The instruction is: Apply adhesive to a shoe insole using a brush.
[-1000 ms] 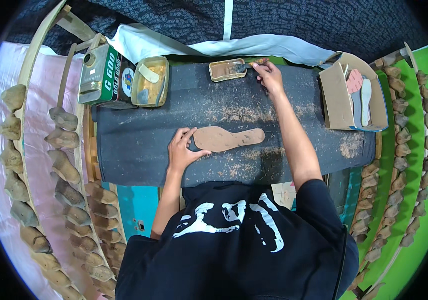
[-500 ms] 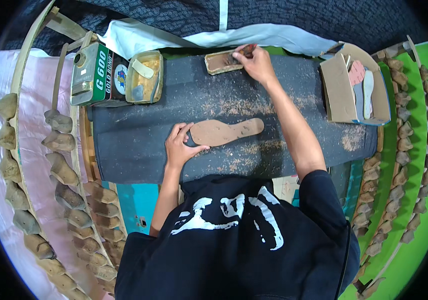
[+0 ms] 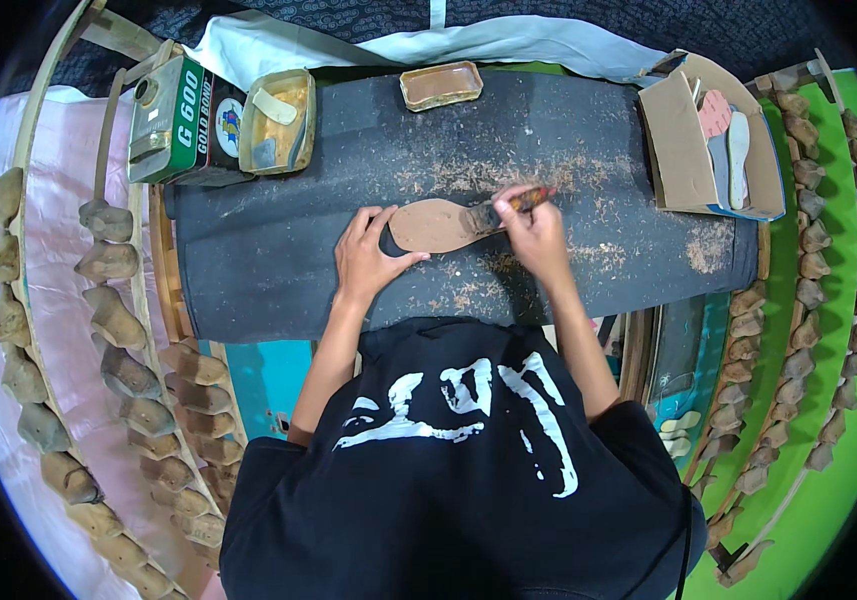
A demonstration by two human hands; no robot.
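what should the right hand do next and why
Perhaps a short leftward stroke: the right hand holds the brush with its tip near the middle of the tan sole, whose broad part lies uncovered to the left, framed by the left hand.

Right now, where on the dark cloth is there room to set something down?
The widest bare patch lies left of the left hand, below the green can and yellow tray. Another, lightly flecked with shavings, lies between the small tray and the cardboard box. The middle is crowded: the right hand holds a brush at the insole.
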